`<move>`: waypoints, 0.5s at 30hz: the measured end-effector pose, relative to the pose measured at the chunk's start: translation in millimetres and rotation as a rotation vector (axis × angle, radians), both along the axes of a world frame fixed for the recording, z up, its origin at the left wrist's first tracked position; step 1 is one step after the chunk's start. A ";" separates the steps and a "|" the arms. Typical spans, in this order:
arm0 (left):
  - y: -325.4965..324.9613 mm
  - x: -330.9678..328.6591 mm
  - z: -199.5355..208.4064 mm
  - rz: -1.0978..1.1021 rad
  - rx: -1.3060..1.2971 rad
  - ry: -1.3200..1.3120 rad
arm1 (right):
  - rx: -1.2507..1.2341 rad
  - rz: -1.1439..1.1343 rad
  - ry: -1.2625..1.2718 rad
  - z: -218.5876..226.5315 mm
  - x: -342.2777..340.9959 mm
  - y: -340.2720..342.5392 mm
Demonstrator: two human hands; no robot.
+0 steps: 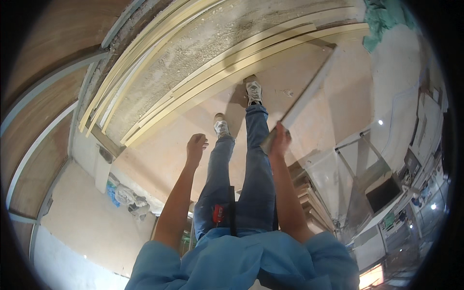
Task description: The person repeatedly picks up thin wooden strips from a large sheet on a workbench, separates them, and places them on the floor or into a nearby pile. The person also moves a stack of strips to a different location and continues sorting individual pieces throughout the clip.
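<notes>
The right hand (280, 139) is clamped around the near end of a long, narrow strip (309, 88), which slants away over the pale floor (164, 157) to the upper right, its far end near the long yellowish lengths (275, 52). The left hand (197, 146) is well apart from the right, fingers curled; I cannot tell whether they pinch anything. The gap between the hands spans the person's legs and shoes (253, 90).

The yellowish lengths edge the floor ahead, just beyond the right foot. Brown panels (58, 36) in a grey frame bound the left side, with a crumpled cloth heap (129, 195) nearer. Stacked boards (314, 208) lie beside the right forearm.

Farther right stands a dark, box-like thing (384, 195), its inside too dark to read; a green crumpled sheet (384, 19) lies at upper right
</notes>
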State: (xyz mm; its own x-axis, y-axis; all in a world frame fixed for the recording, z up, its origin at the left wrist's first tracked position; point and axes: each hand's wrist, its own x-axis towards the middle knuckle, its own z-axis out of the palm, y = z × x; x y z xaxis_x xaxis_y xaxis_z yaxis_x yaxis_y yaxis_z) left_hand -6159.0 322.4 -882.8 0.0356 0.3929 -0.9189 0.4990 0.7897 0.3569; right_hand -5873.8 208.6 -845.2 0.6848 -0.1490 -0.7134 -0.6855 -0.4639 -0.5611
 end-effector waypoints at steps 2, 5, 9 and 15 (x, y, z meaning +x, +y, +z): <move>-5.1 -6.4 15.3 -0.013 -0.009 -0.086 | -0.077 0.047 -0.018 -2.6 -35.9 4.2; -24.9 -45.1 42.6 0.032 -0.016 -0.126 | -0.173 0.385 0.268 -2.3 -79.5 -0.1; -53.6 -125.9 72.6 0.092 0.007 -0.010 | -0.092 0.511 0.161 11.1 -153.8 29.7; -79.0 -225.3 95.1 0.182 -0.098 0.227 | 0.123 0.738 0.698 43.5 -205.2 25.4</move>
State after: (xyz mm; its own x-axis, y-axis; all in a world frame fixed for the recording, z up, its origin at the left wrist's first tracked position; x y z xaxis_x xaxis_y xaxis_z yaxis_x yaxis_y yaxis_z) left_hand -6384.3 243.4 -787.7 -0.2382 0.2830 -0.9291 0.4047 0.8985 0.1699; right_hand -6079.0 234.0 -801.7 0.0023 0.2433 -0.9700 -0.4444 -0.8687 -0.2189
